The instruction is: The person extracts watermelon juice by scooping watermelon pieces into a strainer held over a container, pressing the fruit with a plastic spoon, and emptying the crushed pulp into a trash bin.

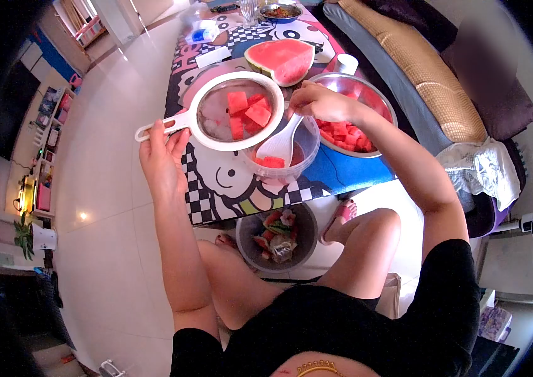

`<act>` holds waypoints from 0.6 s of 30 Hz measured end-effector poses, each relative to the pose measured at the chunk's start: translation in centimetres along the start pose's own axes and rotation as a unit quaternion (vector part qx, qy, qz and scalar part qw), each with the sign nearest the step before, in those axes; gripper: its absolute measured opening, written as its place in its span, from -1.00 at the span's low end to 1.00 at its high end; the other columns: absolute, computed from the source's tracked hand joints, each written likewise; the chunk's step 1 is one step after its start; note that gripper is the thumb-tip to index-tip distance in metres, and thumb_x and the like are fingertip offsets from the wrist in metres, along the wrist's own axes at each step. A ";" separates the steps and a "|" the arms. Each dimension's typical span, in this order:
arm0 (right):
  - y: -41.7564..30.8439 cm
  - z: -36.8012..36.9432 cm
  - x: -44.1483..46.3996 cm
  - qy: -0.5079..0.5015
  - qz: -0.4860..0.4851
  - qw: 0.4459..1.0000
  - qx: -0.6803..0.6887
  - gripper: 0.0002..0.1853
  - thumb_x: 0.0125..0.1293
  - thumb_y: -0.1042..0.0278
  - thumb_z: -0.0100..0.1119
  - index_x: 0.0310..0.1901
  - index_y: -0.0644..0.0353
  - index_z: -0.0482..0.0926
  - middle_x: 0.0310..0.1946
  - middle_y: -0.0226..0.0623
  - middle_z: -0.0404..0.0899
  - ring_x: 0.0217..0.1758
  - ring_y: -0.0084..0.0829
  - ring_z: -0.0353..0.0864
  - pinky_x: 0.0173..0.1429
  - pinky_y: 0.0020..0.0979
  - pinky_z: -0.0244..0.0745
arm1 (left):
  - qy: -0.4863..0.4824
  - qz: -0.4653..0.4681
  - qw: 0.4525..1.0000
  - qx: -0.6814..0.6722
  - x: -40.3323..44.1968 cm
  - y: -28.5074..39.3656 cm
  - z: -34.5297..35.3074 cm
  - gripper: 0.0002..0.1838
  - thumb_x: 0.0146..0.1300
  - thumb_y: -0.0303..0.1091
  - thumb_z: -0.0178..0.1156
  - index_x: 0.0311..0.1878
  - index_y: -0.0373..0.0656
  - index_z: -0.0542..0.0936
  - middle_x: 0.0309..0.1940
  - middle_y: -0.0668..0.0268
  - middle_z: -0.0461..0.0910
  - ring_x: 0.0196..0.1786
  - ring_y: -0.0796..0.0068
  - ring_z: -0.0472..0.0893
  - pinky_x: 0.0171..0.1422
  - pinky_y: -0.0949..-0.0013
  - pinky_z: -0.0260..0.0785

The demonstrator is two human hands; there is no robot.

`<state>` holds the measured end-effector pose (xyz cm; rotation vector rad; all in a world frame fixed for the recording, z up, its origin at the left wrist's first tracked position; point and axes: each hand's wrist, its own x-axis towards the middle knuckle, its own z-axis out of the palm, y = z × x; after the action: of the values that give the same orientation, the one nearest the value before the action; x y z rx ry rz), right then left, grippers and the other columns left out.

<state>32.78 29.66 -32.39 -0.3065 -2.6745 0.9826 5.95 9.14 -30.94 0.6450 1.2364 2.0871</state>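
Observation:
My left hand point(165, 154) is closed on the handle of a white-rimmed strainer point(213, 139), which holds several red watermelon cubes point(237, 102) in its mesh. My right hand point(324, 102) pinches the upper end of a white spoon point(281, 143). The spoon's bowl dips into a clear plastic tub point(307, 151), where a watermelon piece point(271, 162) and some reddish liquid show. Part of the tub lies hidden behind the strainer. To the right, beneath my right forearm, a metal bowl point(384, 107) contains many watermelon chunks point(347, 135).
A large cut watermelon wedge point(282, 60) rests behind the strainer, with a white-capped container point(346, 64) nearby. Under the table edge stands a grey bin point(246, 250) with scraps. Farther back are a glass point(249, 12) and a metal dish point(280, 12). A sofa point(404, 75) runs along the right.

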 end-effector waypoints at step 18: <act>-2.5 -5.4 -7.6 0.079 0.269 0.960 -0.026 -0.67 0.28 0.34 0.21 0.00 0.36 0.61 -0.20 -0.24 0.65 -0.07 -0.39 0.56 0.09 -0.38 0.45 | -0.021 -0.031 0.999 0.004 0.1 -4.1 0.8 -0.71 0.49 -0.26 0.01 -0.10 -0.38 0.43 -0.07 -0.02 0.62 -0.14 0.31 0.67 -0.04 0.42 0.61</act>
<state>41.45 28.83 -28.14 -1.1180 -2.5158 0.9700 7.52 11.15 -34.23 0.6418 1.2281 2.0080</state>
